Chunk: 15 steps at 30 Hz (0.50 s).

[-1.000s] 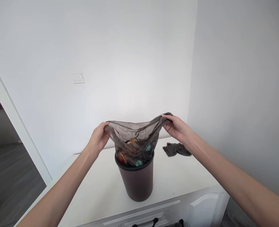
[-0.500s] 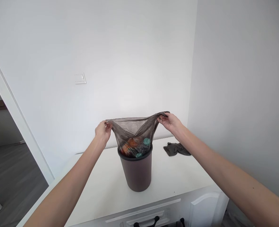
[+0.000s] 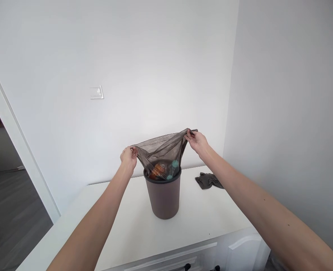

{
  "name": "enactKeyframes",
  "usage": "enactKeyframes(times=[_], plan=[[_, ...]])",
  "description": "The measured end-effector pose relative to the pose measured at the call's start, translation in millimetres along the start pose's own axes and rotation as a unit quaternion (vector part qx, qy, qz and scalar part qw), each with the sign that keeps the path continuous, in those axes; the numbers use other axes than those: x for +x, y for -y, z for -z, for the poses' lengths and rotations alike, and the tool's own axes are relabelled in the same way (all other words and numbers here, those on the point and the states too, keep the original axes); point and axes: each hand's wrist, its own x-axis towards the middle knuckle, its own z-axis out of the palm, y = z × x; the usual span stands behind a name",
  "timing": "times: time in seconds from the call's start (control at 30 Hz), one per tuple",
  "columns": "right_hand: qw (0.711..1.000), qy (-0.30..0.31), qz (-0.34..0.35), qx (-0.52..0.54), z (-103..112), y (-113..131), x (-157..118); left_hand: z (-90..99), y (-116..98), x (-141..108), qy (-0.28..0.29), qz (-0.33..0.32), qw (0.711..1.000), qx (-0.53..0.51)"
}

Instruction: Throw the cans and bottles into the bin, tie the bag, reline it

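A sheer dark garbage bag (image 3: 166,146) is stretched up out of a brownish-purple trash bin (image 3: 164,199) with a black rim. Orange and teal crumpled trash (image 3: 160,171) shows through the thin plastic, at about rim level. My left hand (image 3: 129,156) pinches the bag's left edge, above and left of the bin. On the other side, my right hand (image 3: 196,141) grips the right edge a little higher. The bin stands upright, and the lower part of the bag is hidden inside it.
The bin rests on a white dresser top (image 3: 126,226) against the wall. Behind my right forearm lies a crumpled dark bag (image 3: 207,180), partly covered. A light switch (image 3: 96,92) is on the wall, and a doorway opens at the left.
The left hand has moved slightly right and the right hand slightly left and up, both keeping hold of the garbage bag. The bin appears a little higher in view.
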Motion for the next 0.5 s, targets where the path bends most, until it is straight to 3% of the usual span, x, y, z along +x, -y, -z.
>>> enactKeyframes(times=[0.13, 0.23, 0.37, 0.5], plan=[[0.998, 0.067, -0.020, -0.004, -30.1, -7.5, -5.4, -1.1, 7.1, -13.8, 0.082, 0.009, 0.995, 0.061], [0.990, 0.135, -0.043, -0.019, -51.9, -13.2, -15.9, -0.7, 9.5, -33.7, 0.183, 0.023, 0.977, 0.111], [0.974, 0.210, -0.066, -0.058, -76.0, -19.1, -34.0, -4.5, 5.1, -56.5, 0.342, 0.074, 0.922, 0.167], [0.967, 0.234, -0.048, -0.088, -92.2, -24.4, -55.2, -15.9, 9.6, -64.6, 0.423, 0.106, 0.878, 0.197]])
